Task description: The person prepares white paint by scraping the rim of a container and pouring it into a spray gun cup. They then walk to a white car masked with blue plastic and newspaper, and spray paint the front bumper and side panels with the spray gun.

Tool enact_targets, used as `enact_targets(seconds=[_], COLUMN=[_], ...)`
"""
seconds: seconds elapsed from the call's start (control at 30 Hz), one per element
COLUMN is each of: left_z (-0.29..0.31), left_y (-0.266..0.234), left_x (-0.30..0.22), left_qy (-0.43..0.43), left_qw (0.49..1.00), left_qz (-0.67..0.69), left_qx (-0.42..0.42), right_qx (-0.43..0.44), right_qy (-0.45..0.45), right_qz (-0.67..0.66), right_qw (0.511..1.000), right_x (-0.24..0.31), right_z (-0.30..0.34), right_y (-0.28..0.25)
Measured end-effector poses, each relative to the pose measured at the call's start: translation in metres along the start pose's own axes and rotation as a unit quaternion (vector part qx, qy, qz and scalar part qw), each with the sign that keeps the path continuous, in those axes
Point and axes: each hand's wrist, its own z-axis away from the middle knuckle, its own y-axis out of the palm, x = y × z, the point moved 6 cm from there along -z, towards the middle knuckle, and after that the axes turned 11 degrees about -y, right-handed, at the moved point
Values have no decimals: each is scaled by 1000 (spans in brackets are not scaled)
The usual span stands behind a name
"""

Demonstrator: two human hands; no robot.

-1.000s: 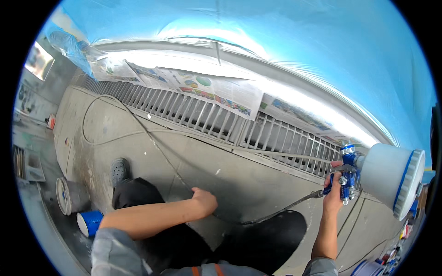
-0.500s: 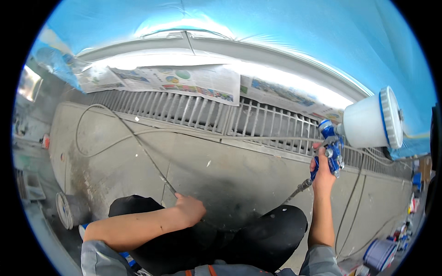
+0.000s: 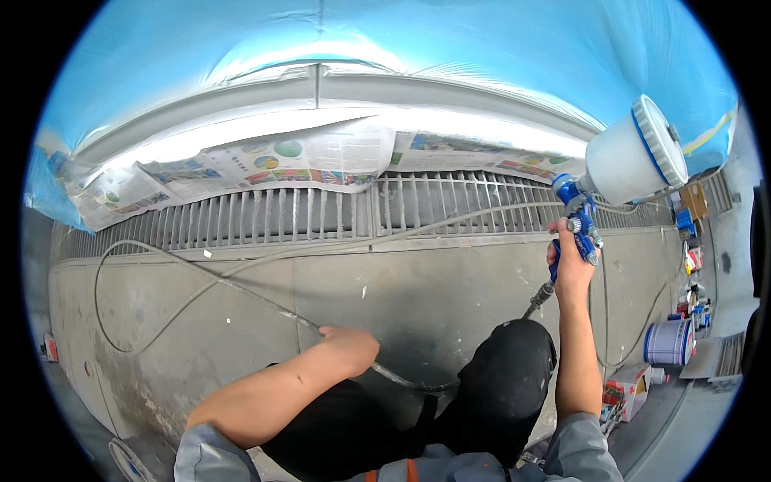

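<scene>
Upright in my right hand (image 3: pixel 573 265) is a blue spray gun (image 3: pixel 580 223), my fingers wrapped round its grip. A white paint cup (image 3: pixel 634 153) with a ribbed lid sits tilted on the gun. From the bottom of the grip an air hose (image 3: pixel 389 376) runs down behind my right knee. My left hand (image 3: pixel 349 350) is closed round that same hose in front of my lap, its fingers mostly hidden. Ahead of the gun runs a pale lower panel (image 3: pixel 450 93) below blue masking film (image 3: pixel 450 36), with newspaper (image 3: pixel 321 153) hanging from its lower edge.
A metal floor grating (image 3: pixel 273 215) crosses beneath the newspaper. The hose lies in a wide loop (image 3: pixel 98 293) on the grey floor at left. Paint cans (image 3: pixel 668 343) and a cardboard box (image 3: pixel 630 394) stand at right. A round bucket (image 3: pixel 128 462) is at lower left.
My view has swung to the right. The spray gun has risen slightly in the picture, its cup tilting further upward. My left hand still grips the hose.
</scene>
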Motion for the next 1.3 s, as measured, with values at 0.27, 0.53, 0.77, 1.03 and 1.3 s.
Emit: enact_targets(seconds=[0.27,0.53,0.77,1.03,1.3], left_z=[25,32,21,28,-1], left_y=[3,26,40,-4,-35], left_x=[21,48,54,21,-35], left_qy=[-24,-84,-66,-38,24], left_qw=[999,996,992,997,992], left_qz=[28,24,91,43,51], left_qx=[-2,-6,-57,-51,-116], right_qx=[-36,69,293,271,194], right_qy=[-61,-41,-31,-6,23], right_qz=[47,17,-76,-131,-80], right_qw=[996,997,952,954,977], right_x=[22,19,63,32,-19], right_z=[18,40,51,1,-58], right_y=[44,140,233,191,75])
